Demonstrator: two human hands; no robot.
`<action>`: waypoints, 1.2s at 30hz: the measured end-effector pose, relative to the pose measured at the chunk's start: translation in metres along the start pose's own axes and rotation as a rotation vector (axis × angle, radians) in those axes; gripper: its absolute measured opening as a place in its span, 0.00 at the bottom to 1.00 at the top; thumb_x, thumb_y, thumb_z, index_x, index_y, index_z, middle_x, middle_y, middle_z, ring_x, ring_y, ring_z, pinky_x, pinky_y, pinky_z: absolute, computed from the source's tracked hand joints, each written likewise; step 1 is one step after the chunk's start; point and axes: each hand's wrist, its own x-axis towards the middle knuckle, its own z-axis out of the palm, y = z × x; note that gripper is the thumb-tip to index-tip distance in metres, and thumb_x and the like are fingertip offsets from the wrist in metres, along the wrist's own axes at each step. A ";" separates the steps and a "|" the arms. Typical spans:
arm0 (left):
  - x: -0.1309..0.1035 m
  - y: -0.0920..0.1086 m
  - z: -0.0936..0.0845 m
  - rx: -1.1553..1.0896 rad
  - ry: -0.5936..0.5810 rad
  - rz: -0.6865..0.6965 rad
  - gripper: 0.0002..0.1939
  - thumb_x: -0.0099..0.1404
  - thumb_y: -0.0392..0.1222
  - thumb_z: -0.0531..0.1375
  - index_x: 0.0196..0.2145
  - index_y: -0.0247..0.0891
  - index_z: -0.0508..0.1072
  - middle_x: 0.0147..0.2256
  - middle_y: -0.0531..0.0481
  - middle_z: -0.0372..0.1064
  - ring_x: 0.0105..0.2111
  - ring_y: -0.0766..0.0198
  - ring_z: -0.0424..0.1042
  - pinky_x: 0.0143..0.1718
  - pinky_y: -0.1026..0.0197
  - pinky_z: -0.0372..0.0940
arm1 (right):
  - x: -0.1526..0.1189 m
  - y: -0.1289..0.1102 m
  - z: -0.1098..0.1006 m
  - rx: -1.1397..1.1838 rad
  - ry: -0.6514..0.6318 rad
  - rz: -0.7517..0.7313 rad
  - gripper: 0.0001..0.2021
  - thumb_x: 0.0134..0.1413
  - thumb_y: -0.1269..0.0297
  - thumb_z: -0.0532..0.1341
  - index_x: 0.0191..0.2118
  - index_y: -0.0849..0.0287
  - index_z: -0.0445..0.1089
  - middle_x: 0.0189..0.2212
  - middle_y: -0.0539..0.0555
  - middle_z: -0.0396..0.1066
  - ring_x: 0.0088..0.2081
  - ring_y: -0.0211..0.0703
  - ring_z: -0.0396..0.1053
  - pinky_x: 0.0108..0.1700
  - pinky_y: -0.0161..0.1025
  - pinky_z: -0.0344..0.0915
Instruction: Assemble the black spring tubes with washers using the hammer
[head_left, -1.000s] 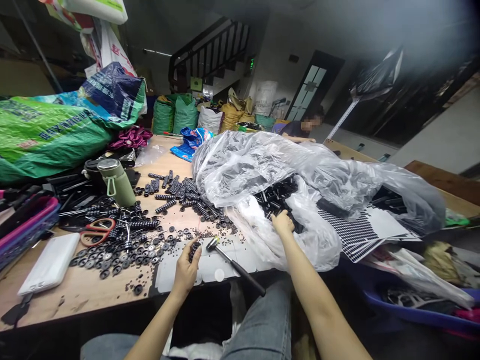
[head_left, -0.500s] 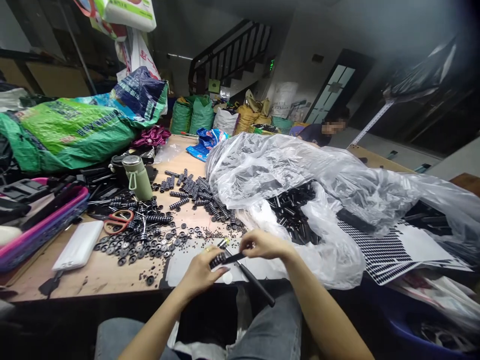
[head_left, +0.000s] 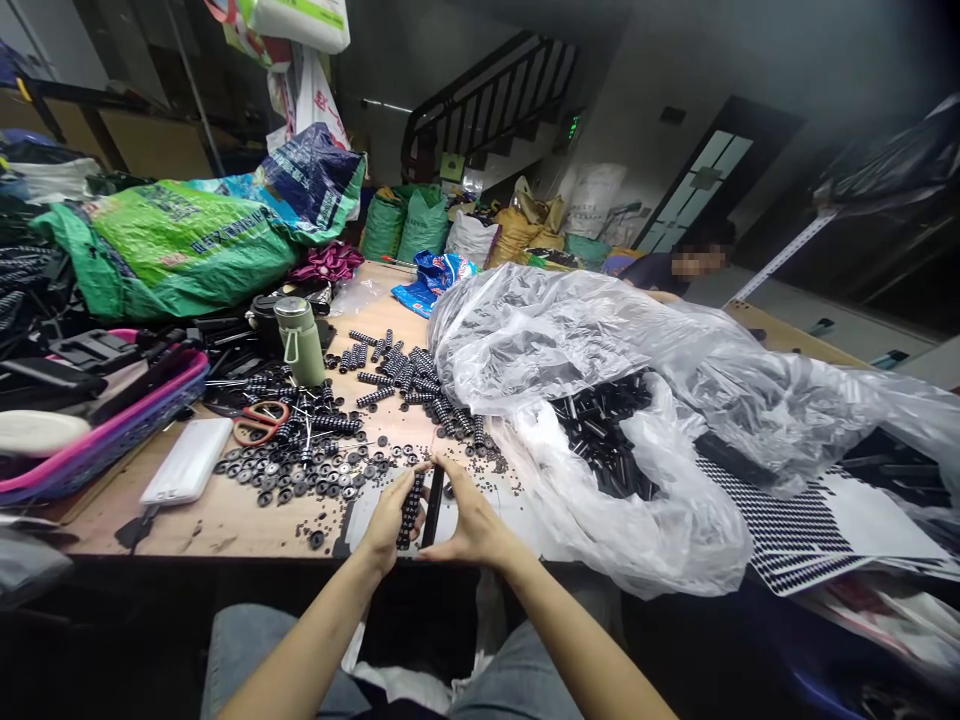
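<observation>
**Two hands, one patterned cylinder, one black tube, over a worktable**

Left hand (head_left: 388, 522): fingers curled around a black-and-white patterned cylinder (head_left: 409, 512), held roughly upright; my view of its far side is covered by the fingers.
Right hand (head_left: 474, 512): thumb and fingers spread wide, spanning a plain black tube (head_left: 433, 508) at its two ends, just beside the cylinder.
Surface: wooden worktable (head_left: 225, 535), with a pale board (head_left: 361, 515) beneath the hands.
Room: staircase (head_left: 487, 105), sacks (head_left: 425, 225) and, beyond the table, a seated person (head_left: 651, 272).
Surroundings: patterned cylinders in a pile (head_left: 420, 378); black discs, scattered (head_left: 330, 480); scissors (head_left: 238, 414); green flask (head_left: 302, 345); purple basket (head_left: 142, 435), far left.
Obstruction: a large translucent plastic bag (head_left: 540, 330) hides much of the table's right side from me; black tubes (head_left: 600, 440) show at an opening in the plastic near the right hand.
</observation>
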 end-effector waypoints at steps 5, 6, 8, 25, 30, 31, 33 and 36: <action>0.001 -0.005 0.003 -0.056 0.001 -0.017 0.21 0.54 0.50 0.56 0.41 0.34 0.67 0.22 0.52 0.66 0.17 0.70 0.65 0.18 0.67 0.61 | -0.002 -0.003 0.007 0.037 0.001 -0.042 0.54 0.30 0.51 0.66 0.60 0.61 0.34 0.57 0.63 0.44 0.58 0.52 0.43 0.58 0.47 0.46; 0.000 -0.006 0.004 -0.052 -0.011 -0.029 0.22 0.54 0.51 0.56 0.42 0.34 0.66 0.21 0.53 0.66 0.17 0.69 0.65 0.18 0.66 0.61 | -0.002 -0.003 0.009 0.030 0.003 -0.035 0.54 0.30 0.51 0.66 0.60 0.62 0.34 0.57 0.63 0.44 0.58 0.52 0.43 0.58 0.47 0.46; -0.001 -0.007 0.005 -0.056 0.001 -0.021 0.24 0.53 0.52 0.57 0.43 0.33 0.65 0.21 0.54 0.65 0.17 0.69 0.66 0.19 0.66 0.62 | -0.002 -0.001 0.012 0.015 -0.010 -0.027 0.54 0.29 0.51 0.66 0.60 0.63 0.34 0.57 0.64 0.43 0.58 0.52 0.42 0.58 0.47 0.45; 0.011 -0.046 -0.022 0.925 0.023 0.480 0.23 0.56 0.40 0.54 0.51 0.37 0.61 0.39 0.44 0.62 0.40 0.60 0.64 0.43 0.54 0.62 | -0.009 0.032 0.069 -0.046 0.159 0.197 0.41 0.35 0.65 0.60 0.57 0.63 0.43 0.54 0.62 0.50 0.55 0.53 0.48 0.56 0.49 0.48; 0.019 -0.064 -0.043 1.494 -0.095 0.707 0.21 0.59 0.29 0.46 0.49 0.37 0.63 0.38 0.43 0.65 0.38 0.61 0.64 0.39 0.55 0.61 | -0.047 0.055 0.056 -0.395 0.185 0.516 0.28 0.41 0.60 0.60 0.50 0.62 0.55 0.49 0.64 0.56 0.52 0.58 0.52 0.50 0.52 0.53; 0.019 -0.062 -0.046 1.566 -0.119 0.746 0.21 0.58 0.28 0.46 0.49 0.39 0.63 0.38 0.43 0.66 0.38 0.60 0.64 0.39 0.54 0.61 | -0.056 0.058 0.048 -0.497 0.192 0.609 0.20 0.44 0.60 0.58 0.45 0.62 0.59 0.45 0.64 0.60 0.50 0.57 0.55 0.47 0.51 0.55; 0.019 -0.058 -0.051 1.676 -0.143 0.803 0.23 0.57 0.26 0.46 0.49 0.39 0.63 0.40 0.43 0.66 0.38 0.60 0.64 0.39 0.53 0.59 | -0.070 0.059 0.031 -0.612 0.160 0.731 0.09 0.53 0.60 0.52 0.35 0.60 0.62 0.36 0.62 0.65 0.41 0.53 0.63 0.40 0.47 0.58; 0.016 -0.053 -0.052 1.752 -0.135 0.839 0.24 0.56 0.24 0.47 0.49 0.39 0.62 0.41 0.43 0.66 0.40 0.58 0.64 0.41 0.51 0.56 | -0.074 0.046 0.015 -0.495 0.110 0.744 0.14 0.58 0.57 0.43 0.32 0.58 0.59 0.26 0.54 0.66 0.28 0.45 0.66 0.30 0.38 0.57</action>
